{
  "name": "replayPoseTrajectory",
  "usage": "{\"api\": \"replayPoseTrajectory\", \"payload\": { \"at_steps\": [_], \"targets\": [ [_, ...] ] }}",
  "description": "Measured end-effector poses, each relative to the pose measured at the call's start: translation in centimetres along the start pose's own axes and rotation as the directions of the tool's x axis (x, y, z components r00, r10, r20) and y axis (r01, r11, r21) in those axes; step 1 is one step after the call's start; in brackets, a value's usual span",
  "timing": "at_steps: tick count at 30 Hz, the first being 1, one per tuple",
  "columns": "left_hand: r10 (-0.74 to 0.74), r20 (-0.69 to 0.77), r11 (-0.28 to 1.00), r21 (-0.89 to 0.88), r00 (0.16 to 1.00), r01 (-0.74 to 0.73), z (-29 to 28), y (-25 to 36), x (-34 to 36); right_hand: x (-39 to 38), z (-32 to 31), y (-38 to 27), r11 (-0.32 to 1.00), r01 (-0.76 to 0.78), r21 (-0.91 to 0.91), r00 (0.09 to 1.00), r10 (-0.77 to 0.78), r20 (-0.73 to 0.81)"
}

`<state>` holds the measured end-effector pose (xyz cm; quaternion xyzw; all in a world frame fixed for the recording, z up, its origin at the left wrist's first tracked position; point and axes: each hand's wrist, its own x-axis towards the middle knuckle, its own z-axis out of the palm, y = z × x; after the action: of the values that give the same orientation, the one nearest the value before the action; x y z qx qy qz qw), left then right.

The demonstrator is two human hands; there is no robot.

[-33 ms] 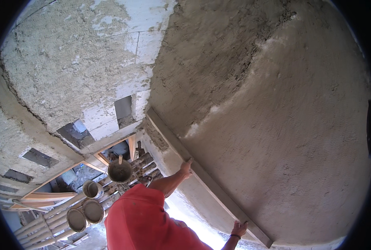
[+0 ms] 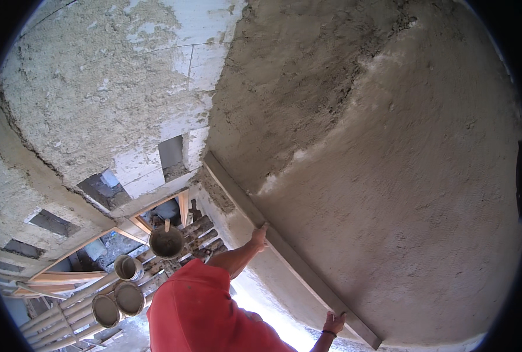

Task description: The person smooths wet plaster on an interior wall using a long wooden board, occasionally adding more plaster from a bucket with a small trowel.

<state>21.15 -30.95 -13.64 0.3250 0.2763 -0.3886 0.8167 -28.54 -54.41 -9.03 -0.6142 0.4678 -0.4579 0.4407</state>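
Observation:
A long, straight bar (image 2: pixel 296 273), grey with plaster, lies diagonally against the broad plastered surface (image 2: pixel 419 176). My left hand (image 2: pixel 258 236) grips it near its middle, fingers closed over the edge. My right hand (image 2: pixel 335 322), with a dark band at the wrist, grips it closer to its lower right end. The red shirt (image 2: pixel 208 311) fills the lower middle. Along the upper right part of the surface runs a rough, darker ridge of plaster (image 2: pixel 346 91), with paler patches beside it.
At lower left, scaffold poles (image 2: pixel 67 314) carry several buckets, some with grey mix (image 2: pixel 129 296), one with a wooden handle (image 2: pixel 167 226) sticking out. A rough whitish wall (image 2: pixel 97 88) with several rectangular openings fills the upper left. Timber frames (image 2: pixel 67 276) lie beyond the poles.
The whole view has shifted very slightly. Both hands still grip the bar, with no clear movement of it against the plaster.

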Motion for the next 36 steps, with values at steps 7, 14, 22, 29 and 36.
{"api": "replayPoseTrajectory", "payload": {
  "at_steps": [7, 14, 22, 29, 36],
  "targets": [
    [0.232, -0.062, 0.967, 0.118, 0.971, -0.224, 4.4, 1.9, -4.7, -4.0, 1.4, -2.3, 0.868, -0.051, -0.494, 0.995, 0.086, 0.049],
    [0.432, 0.079, 0.901, -0.005, 0.898, -0.433, 5.2, 2.0, -4.4, -1.8, 0.8, -1.6, 0.962, 0.003, -0.274, 0.998, 0.013, 0.059],
    [0.556, 0.185, 0.829, -0.057, 0.811, -0.556, 10.7, 3.8, -10.9, -0.8, -1.0, -3.7, 0.996, 0.037, -0.085, 0.998, -0.033, 0.053],
    [0.605, 0.230, 0.788, -0.035, 0.762, -0.615, 15.5, 5.7, -15.4, -1.2, 0.2, -9.7, 0.984, -0.100, 0.148, 0.995, 0.102, -0.003],
    [0.579, 0.318, 0.782, 0.046, 0.751, -0.622, 16.2, 6.7, -16.9, -0.5, -0.1, -10.5, 0.965, -0.121, 0.232, 0.986, 0.145, -0.089]
  ]
}}
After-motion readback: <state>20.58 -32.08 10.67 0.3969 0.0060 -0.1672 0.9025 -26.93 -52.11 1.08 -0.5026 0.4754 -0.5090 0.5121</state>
